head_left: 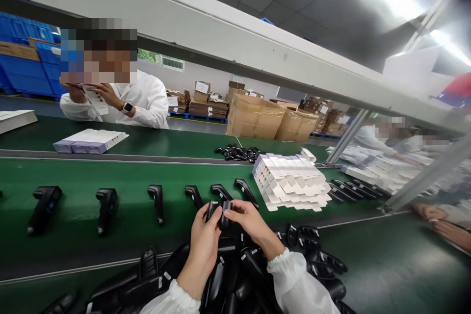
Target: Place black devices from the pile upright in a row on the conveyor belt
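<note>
My left hand (203,243) is closed around a small black plastic piece (212,209) with a pale label near its top. Beside it, my right hand (252,221) pinches another dark, rounded piece (225,216) between thumb and fingers. The two pieces sit side by side, and I cannot tell whether they are joined. Below my wrists lies a heap of black plastic parts (253,265), many with small white labels. Just beyond my hands, several black pistol-shaped handheld devices (157,203) lie in a row on the green conveyor belt (132,225).
Stacked white-and-purple cartons (290,181) stand right of the row. Flat cartons (90,141) and a black pile (239,152) lie on the far bench. A co-worker (147,98) opposite holds a white box. Another person's hands (441,221) rest at right. A metal beam (235,24) crosses above.
</note>
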